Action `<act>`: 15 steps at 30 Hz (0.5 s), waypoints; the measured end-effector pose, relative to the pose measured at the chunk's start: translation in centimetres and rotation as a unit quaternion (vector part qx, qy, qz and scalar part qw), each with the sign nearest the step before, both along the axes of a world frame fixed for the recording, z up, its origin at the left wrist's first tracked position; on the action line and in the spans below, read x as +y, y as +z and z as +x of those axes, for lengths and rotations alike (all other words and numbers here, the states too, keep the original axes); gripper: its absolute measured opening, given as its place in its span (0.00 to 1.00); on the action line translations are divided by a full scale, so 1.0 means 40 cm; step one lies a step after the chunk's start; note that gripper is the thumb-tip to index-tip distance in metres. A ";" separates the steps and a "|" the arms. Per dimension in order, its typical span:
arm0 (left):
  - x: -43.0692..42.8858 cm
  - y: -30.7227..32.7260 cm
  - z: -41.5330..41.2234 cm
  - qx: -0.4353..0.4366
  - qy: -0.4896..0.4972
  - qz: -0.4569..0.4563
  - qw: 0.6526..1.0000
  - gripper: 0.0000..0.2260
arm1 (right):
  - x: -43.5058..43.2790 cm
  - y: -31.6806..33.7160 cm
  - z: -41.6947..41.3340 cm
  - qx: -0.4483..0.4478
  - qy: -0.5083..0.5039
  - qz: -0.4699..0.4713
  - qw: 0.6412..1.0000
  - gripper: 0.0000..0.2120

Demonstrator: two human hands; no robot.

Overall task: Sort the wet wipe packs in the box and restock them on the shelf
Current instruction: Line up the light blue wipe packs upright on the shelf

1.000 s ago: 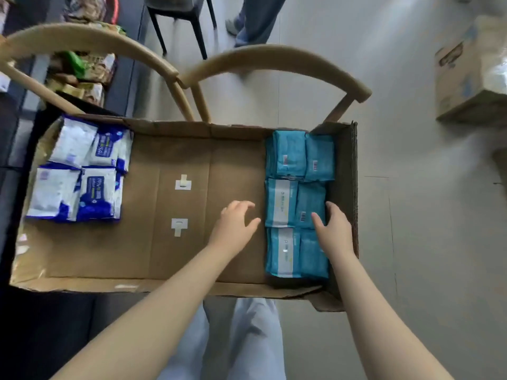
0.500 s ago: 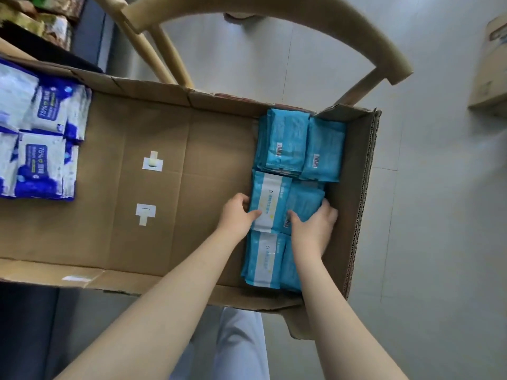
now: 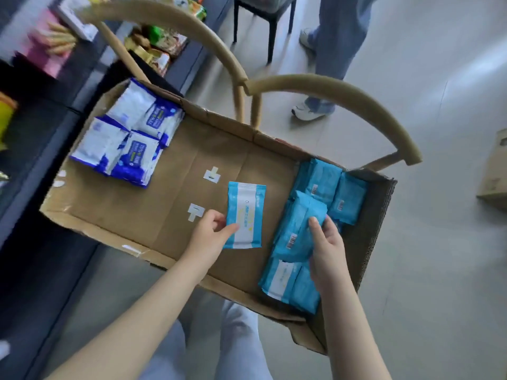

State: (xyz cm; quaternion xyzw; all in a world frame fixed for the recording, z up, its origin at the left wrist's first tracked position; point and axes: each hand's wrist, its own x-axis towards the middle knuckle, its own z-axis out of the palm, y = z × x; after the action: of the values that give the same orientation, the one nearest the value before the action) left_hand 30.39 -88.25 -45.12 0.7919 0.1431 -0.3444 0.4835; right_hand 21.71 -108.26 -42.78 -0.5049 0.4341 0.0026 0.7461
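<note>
A shallow cardboard box [image 3: 153,244] rests on a wooden chair. Dark-blue-and-white wet wipe packs [image 3: 126,149] lie stacked in its far left corner. Teal wet wipe packs [image 3: 326,182] fill its right end. My left hand [image 3: 208,234] pinches one teal pack with a white label [image 3: 245,215], lifted above the box floor. My right hand [image 3: 326,245] grips a second teal pack [image 3: 297,229], barcode side up, raised off the stack below it.
The chair's curved wooden backrests [image 3: 343,91] arch over the box's far side. A dark shelf [image 3: 33,111] with snack goods runs along the left. Another person's legs [image 3: 329,58] and a dark chair [image 3: 263,23] stand beyond. A cardboard carton [image 3: 493,176] sits on the floor at right.
Both hands reached into the middle teal stack and each lifted out a pack. The left hand has carried its pack leftward over the bare box floor. The camera view swung left and up.
</note>
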 end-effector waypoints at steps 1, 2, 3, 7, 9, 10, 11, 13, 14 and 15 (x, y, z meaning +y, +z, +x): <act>0.052 0.054 0.001 -0.009 0.030 -0.001 1.000 0.07 | 0.034 0.045 0.027 -0.019 0.052 0.005 0.998 0.17; 0.105 0.110 0.000 -0.021 0.062 -0.001 0.998 0.07 | 0.073 0.092 0.056 -0.030 0.102 0.001 0.994 0.21; 0.161 0.165 -0.003 -0.039 0.096 -0.002 0.995 0.07 | 0.119 0.143 0.086 -0.041 0.151 -0.013 0.988 0.24; 0.413 0.374 -0.043 -0.115 0.236 -0.030 0.964 0.07 | 0.344 0.315 0.186 -0.077 0.317 -0.057 0.944 0.41; 0.552 0.468 -0.091 -0.157 0.298 -0.044 0.940 0.07 | 0.489 0.395 0.208 -0.087 0.377 -0.024 0.922 0.47; 0.624 0.512 -0.124 -0.178 0.327 -0.052 0.927 0.06 | 0.570 0.438 0.209 -0.096 0.401 0.005 0.911 0.44; 0.697 0.551 -0.162 -0.197 0.353 -0.058 0.913 0.06 | 0.653 0.479 0.202 -0.103 0.422 0.035 0.900 0.41; 0.840 0.621 -0.247 -0.232 0.403 -0.067 0.883 0.06 | 0.818 0.553 0.174 -0.110 0.448 0.101 0.881 0.38; 0.909 0.653 -0.295 -0.247 0.428 -0.073 0.866 0.05 | 0.896 0.587 0.152 -0.113 0.456 0.149 0.870 0.37; 0.974 0.682 -0.347 -0.260 0.452 -0.081 0.849 0.05 | 0.974 0.622 0.127 -0.114 0.459 0.205 0.857 0.34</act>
State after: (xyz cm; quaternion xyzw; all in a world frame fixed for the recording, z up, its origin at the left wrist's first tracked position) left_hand 16.49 -49.28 -17.83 0.6582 0.3260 0.1204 0.6678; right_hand 26.78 -69.31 -17.90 -0.4788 0.0549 0.3760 0.7915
